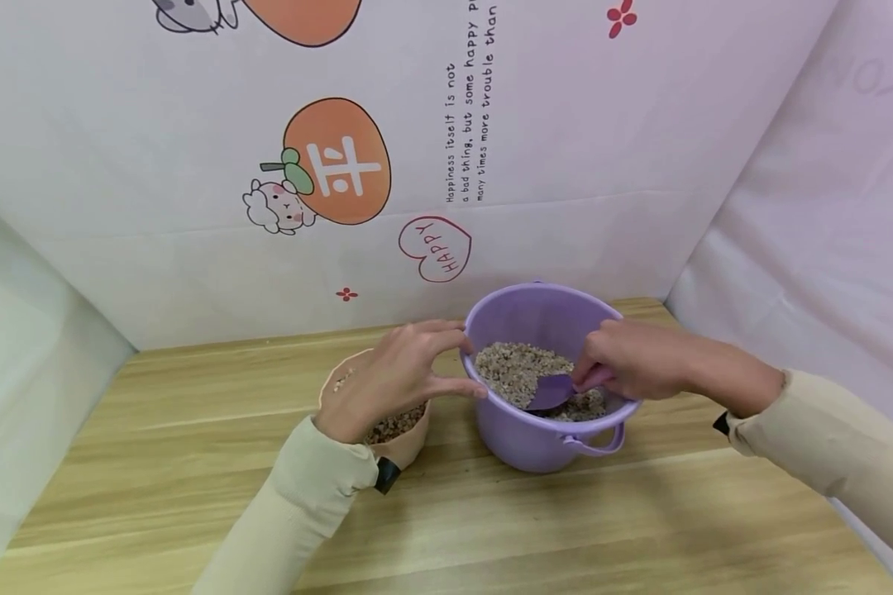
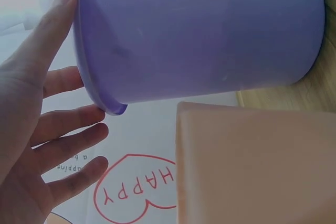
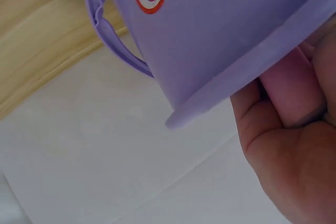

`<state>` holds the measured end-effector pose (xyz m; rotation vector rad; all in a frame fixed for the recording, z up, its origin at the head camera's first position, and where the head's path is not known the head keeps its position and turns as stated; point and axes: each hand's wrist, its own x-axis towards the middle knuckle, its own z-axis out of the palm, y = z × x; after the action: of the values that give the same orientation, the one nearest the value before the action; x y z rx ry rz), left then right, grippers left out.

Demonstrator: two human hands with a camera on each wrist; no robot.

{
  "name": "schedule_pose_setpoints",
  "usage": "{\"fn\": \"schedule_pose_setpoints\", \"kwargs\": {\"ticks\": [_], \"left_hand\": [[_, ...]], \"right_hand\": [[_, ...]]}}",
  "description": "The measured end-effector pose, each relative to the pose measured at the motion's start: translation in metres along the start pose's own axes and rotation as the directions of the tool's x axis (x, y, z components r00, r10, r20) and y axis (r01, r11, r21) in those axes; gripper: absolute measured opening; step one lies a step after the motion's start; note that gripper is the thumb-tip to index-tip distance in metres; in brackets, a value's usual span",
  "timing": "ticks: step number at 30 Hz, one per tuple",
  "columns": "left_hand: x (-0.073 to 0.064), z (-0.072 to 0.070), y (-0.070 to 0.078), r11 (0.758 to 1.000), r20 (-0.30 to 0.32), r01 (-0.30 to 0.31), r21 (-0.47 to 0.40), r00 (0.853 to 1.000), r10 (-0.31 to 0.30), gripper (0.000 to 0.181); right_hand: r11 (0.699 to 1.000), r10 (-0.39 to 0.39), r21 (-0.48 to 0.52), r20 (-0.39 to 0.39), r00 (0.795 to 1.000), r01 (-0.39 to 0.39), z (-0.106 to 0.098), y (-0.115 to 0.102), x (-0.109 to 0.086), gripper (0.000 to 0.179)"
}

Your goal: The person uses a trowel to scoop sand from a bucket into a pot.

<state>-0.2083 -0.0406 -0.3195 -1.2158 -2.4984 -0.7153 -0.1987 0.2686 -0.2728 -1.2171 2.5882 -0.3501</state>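
Note:
A purple bucket [image 1: 532,442] holds greyish-beige gravel [image 1: 517,364]. My right hand [image 1: 632,359] reaches over its right rim and grips the pink handle [image 3: 294,85] of a small shovel. The shovel's purple blade [image 1: 551,392] is partly in the gravel. In the right wrist view the bucket's side hides the blade. My left hand [image 1: 402,368] rests on the bucket's left rim, thumb and fingertips spread along it, as the left wrist view [image 2: 52,108] also shows. Below that hand stands a peach-coloured pot [image 1: 405,446] with brownish grains, partly covered by the hand and wrist.
The bucket and pot stand side by side on a wood-grain table [image 1: 491,529]. A white printed sheet [image 1: 551,165] rises behind them, and a pale cloth [image 1: 804,231] hangs on the right. The bucket's handle [image 1: 599,446] hangs at its front.

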Motion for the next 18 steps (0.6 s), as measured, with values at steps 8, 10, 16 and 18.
{"fn": "schedule_pose_setpoints", "kwargs": {"ticks": [8,10,16,18], "left_hand": [[0.0000,-0.0001,0.0001,1.000,-0.016,-0.009,-0.014,1.000,0.008,0.043],[0.0003,-0.0002,0.0001,1.000,-0.019,-0.007,-0.012,1.000,0.007,0.042],[0.0009,-0.0002,0.0006,1.000,-0.006,0.008,-0.001,1.000,-0.009,0.043],[0.0005,0.0003,0.0002,1.000,-0.005,0.009,-0.001,1.000,-0.009,0.043]], "right_hand": [[0.998,-0.048,-0.045,-0.038,0.998,0.046,0.0033,0.0041,-0.0006,0.042],[0.995,-0.073,-0.076,-0.050,0.996,0.069,0.0042,0.0056,0.0005,0.042],[0.986,-0.114,-0.132,-0.079,0.990,0.103,0.0071,0.0087,0.0022,0.039],[0.986,-0.116,-0.130,-0.087,0.989,0.104,0.0079,0.0090,0.0019,0.038]]}}
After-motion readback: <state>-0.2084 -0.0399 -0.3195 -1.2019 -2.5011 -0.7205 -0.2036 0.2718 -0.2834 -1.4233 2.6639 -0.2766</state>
